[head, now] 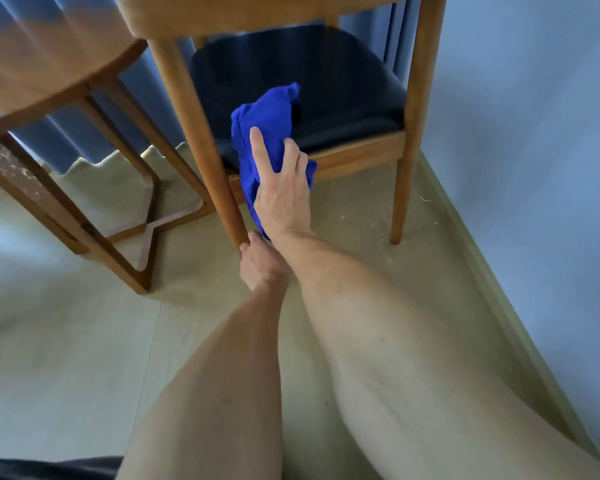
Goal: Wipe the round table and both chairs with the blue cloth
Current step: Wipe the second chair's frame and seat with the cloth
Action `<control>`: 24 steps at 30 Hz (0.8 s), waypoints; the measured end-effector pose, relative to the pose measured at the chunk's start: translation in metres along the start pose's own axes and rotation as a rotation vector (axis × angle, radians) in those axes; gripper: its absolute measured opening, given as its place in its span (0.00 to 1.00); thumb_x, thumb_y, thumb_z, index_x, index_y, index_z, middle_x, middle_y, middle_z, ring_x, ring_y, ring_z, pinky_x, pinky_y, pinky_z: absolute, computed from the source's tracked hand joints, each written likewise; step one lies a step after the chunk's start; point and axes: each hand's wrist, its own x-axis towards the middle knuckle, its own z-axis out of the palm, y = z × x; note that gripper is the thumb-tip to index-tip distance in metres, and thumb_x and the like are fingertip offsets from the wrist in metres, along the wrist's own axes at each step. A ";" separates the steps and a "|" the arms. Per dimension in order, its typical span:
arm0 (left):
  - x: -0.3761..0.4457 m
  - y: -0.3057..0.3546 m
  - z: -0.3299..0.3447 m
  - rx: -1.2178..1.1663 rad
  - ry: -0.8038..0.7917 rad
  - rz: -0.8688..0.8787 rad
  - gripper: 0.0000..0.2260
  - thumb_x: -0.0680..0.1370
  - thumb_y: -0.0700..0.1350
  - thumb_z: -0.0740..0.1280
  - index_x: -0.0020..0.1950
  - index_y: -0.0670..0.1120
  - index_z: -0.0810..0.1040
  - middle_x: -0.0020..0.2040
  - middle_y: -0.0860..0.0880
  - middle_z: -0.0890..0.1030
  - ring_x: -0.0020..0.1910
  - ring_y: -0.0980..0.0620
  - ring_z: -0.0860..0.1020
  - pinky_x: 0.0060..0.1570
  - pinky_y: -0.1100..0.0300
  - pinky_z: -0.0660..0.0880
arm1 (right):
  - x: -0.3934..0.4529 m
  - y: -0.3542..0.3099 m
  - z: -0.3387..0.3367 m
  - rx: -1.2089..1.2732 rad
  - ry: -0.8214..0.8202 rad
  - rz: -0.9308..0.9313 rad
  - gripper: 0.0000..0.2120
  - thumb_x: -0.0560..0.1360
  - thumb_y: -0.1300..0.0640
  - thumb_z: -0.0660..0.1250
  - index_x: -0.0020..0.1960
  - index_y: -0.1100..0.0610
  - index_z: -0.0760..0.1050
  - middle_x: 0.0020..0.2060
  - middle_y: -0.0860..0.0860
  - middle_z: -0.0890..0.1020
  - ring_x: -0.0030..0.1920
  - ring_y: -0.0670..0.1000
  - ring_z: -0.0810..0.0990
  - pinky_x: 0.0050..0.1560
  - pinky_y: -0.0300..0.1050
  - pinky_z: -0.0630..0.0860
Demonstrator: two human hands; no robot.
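The work is now at one wooden chair (284, 15), seen from behind and low down. The right hand (281, 195) holds the blue cloth (264, 133) against the rear edge of the chair, where the black seat cushion (326, 91) meets the wooden seat rail (357, 152). The cloth is bunched, one part lying over the cushion and the other hanging down under the palm towards the floor (84, 358). The fingers (258, 143) of this hand are mostly straight and a little spread; the index finger lies flat on the cloth, so the hand presses the cloth more than it pinches it. Where the thumb is I cannot tell, since it is hidden.

The left hand (257, 261) is lower, with its fingers curled around the bottom of the chair's rear leg (201, 143), close to the floor. I judge that it steadies the chair while the other hand wipes.

The round tabletop (49, 74) is just beside the chair on the left, but nothing on it shows whether it was already wiped. Its surface looks plain, and the picture is blurred there. Only one chair is in view, so the second chair cannot be judged at all.

From how things lie, the seat and lower frame of this chair are the step in hand. The legs, the curved backrest and perhaps the other chair may remain. Some small crumbs (385, 233) lie on the floor near the far leg.
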 end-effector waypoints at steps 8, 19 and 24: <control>0.002 0.035 -0.016 -0.080 0.356 0.193 0.11 0.74 0.36 0.59 0.53 0.44 0.76 0.51 0.45 0.77 0.50 0.42 0.76 0.46 0.54 0.67 | 0.062 0.076 -0.040 0.132 0.088 0.351 0.35 0.75 0.61 0.65 0.79 0.51 0.57 0.61 0.56 0.72 0.58 0.57 0.71 0.51 0.50 0.74; 0.071 0.136 -0.058 0.308 0.316 0.545 0.18 0.80 0.44 0.56 0.69 0.46 0.70 0.72 0.45 0.67 0.71 0.45 0.63 0.67 0.49 0.61 | 0.151 0.097 -0.041 -0.198 -0.147 0.438 0.28 0.80 0.65 0.55 0.77 0.50 0.59 0.78 0.62 0.53 0.77 0.63 0.53 0.71 0.58 0.57; 0.104 0.163 -0.049 0.390 0.290 0.513 0.21 0.82 0.49 0.51 0.72 0.46 0.68 0.76 0.44 0.64 0.76 0.44 0.59 0.71 0.48 0.57 | 0.175 0.109 -0.025 -0.285 -0.114 0.474 0.20 0.78 0.61 0.58 0.69 0.52 0.68 0.75 0.62 0.61 0.74 0.65 0.59 0.68 0.62 0.59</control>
